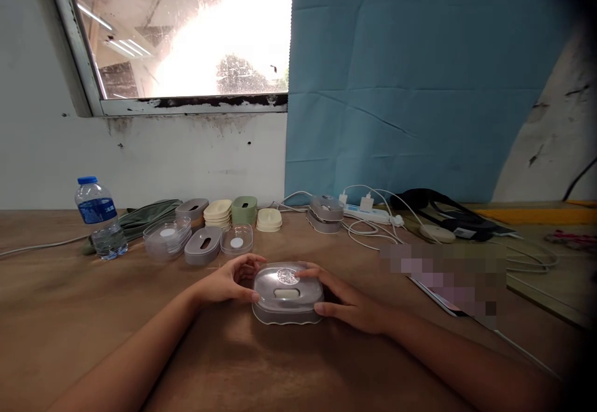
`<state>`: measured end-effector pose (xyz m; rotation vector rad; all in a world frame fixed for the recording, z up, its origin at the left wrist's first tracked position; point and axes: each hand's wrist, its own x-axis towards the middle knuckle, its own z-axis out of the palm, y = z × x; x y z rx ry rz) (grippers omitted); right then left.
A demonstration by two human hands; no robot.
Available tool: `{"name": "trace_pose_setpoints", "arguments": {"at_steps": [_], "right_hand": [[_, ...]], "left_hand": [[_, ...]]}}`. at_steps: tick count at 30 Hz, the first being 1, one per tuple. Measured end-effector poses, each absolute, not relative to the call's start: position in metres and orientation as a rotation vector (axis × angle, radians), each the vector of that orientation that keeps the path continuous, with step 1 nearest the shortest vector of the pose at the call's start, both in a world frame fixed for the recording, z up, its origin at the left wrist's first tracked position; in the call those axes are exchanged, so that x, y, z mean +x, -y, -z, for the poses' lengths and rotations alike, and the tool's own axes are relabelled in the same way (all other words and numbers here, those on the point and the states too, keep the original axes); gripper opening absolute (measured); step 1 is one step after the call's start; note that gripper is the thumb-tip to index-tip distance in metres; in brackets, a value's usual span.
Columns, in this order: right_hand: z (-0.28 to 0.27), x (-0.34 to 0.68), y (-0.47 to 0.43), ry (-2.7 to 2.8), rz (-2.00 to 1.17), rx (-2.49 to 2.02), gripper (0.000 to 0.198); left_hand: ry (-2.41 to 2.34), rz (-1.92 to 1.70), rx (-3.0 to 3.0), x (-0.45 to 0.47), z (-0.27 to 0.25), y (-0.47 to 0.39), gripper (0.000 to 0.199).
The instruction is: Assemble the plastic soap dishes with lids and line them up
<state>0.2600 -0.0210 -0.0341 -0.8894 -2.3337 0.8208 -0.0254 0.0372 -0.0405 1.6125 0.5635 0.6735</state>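
Observation:
A grey rounded plastic box with a clear lid and a scalloped lower edge sits on the brown table in front of me. Its top has an oval slot showing something cream-coloured, and a round silvery sticker lies behind the slot. My left hand holds the box's left side, its thumb at the front left corner and its fingers curled behind. From the right, my right hand grips the box, thumb at the front right corner and fingers reaching over the lid near the sticker.
Behind the box stand clear lids, grey box shells, stacked cream pieces and a green shell. A water bottle is at left. Two stacked grey boxes, a power strip, cables and a phone lie right.

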Motion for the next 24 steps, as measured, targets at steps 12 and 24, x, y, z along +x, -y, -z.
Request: {"name": "trace_pose_setpoints", "arguments": {"at_steps": [12,24], "right_hand": [[0.03,0.266,0.014,2.341,-0.744,-0.926,0.052],[0.031,0.274,0.01,2.389,-0.625,-0.942,0.06]], "left_hand": [[-0.54,-0.613,1.784,-0.021,0.037,-0.031,0.063],[-0.606,-0.601,2.196,-0.019,0.025,-0.018,0.054]]}}
